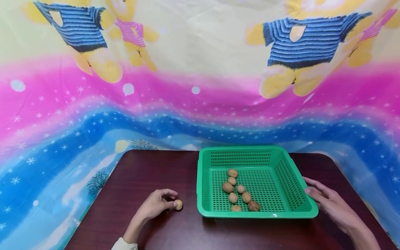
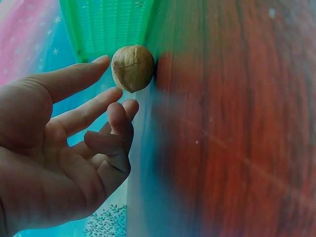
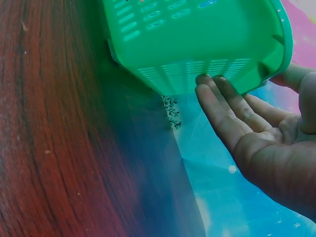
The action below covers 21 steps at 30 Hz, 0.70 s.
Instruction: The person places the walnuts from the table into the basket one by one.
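On the dark red-brown table, a single walnut point(image 1: 178, 205) lies left of the green basket point(image 1: 265, 215). My left hand point(image 1: 157, 204) is right beside that nut, thumb and index finger at its near side. The left wrist view shows the walnut point(image 2: 133, 68) just beyond the fingertips, with the fingers loosely bent and the palm bare. My right hand point(image 1: 332, 205) touches the basket's right side. In the right wrist view, its long fingers point(image 3: 222, 108) lie nearly straight against the outer wall below the rim, and the thumb is at the rim, partly hidden.
Several walnuts point(image 1: 233, 198) lie inside the basket, mostly in its left half. The table point(image 1: 150, 170) has rounded far corners. Behind it hangs a cloth point(image 1: 193, 104) printed with bears and snowflakes, reaching down around the table's sides.
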Motion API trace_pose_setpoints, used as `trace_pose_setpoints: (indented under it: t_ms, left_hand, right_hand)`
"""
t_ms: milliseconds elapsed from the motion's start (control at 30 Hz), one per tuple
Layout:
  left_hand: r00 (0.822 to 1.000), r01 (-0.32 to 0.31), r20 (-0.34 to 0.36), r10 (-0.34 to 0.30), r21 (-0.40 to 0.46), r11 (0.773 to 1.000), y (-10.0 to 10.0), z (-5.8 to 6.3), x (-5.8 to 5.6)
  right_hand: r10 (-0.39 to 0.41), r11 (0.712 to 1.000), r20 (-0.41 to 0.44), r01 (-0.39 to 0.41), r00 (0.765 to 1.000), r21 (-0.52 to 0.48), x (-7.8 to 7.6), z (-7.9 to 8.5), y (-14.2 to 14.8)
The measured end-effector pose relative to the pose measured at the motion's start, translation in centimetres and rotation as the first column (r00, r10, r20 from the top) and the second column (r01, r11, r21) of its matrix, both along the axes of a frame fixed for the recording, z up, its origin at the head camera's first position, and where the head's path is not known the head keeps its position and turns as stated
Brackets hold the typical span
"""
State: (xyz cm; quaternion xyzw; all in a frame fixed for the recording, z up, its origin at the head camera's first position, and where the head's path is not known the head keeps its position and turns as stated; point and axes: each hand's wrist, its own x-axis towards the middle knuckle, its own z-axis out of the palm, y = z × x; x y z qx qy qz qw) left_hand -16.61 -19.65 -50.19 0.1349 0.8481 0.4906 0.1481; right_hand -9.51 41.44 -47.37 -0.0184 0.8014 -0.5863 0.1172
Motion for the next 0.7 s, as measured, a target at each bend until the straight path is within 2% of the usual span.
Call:
trace_pose_setpoints:
  t_ms: [333, 700]
  left_hand:
    - [0.999, 0.036, -0.032, -0.037, -0.022, 0.999, 0.58, -0.69, 0.19]
    - [0.999, 0.032, -0.037, -0.033, -0.024, 0.999, 0.81, -0.33, 0.19]
  right_hand:
    - [0.012, 1.0, 0.011, -0.012, 1.0, -0.005, 0.08, -0.07, 0.08]
    - [0.028, 1.0, -0.011, -0.028, 1.0, -0.013, -0.07, 0.09, 0.15]
